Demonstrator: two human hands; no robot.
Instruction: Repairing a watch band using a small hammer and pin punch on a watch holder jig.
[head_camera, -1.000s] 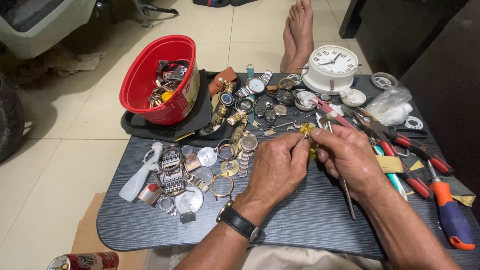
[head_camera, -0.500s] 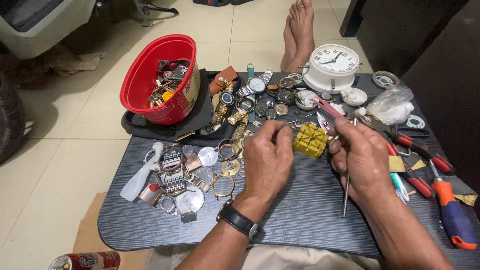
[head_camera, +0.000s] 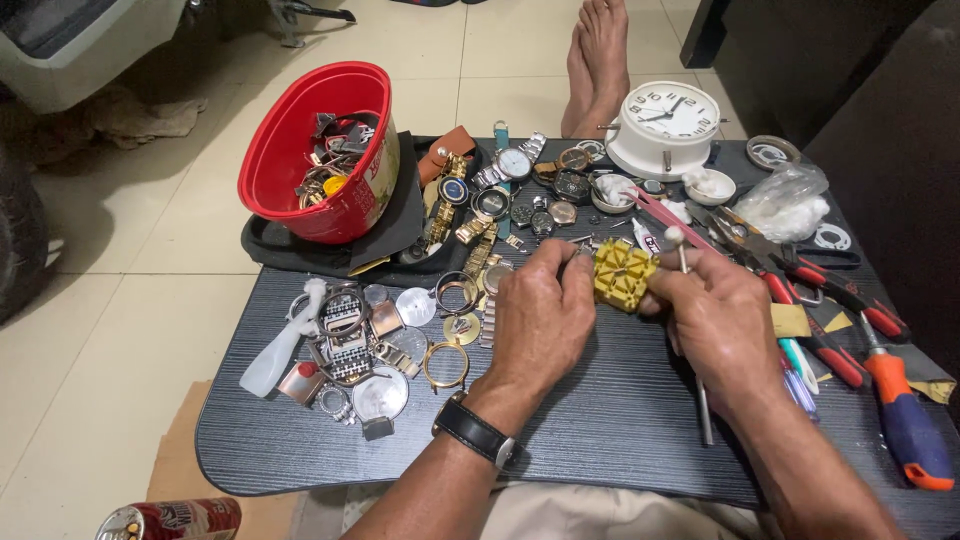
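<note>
fingers of both hands pinched on a small yellow block tool (head_camera: 622, 273), looks like a slotted watch-band holder, held just above the dark table (head_camera: 600, 420), mid-table between the two hands. left hand (head_camera: 540, 315) grips its left edge with thumb and fingertips closed on it, wrist wearing a black watch (head_camera: 475, 432). right hand (head_camera: 712, 318) clamps the right edge and also has a thin metal rod tool (head_camera: 695, 340) tucked along the palm, rounded knob end sticking up by the fingers, the tip pointing down toward the table.

step in hand, by my read: positioning or turning the yellow block before working on it with the rod. next move likely calls for steadying the block flat with the left and freeing the right fingers to aim the rod tip; small part, needs a precise grip.

around: pile of watches and cases (head_camera: 500, 190) just behind the hands, loose rings and case backs (head_camera: 380, 340) to the left, red bowl (head_camera: 320, 150) of parts far left, white clock (head_camera: 665, 128) behind, red-handled pliers (head_camera: 840, 290) and orange screwdriver (head_camera: 905, 415) at right.
</note>
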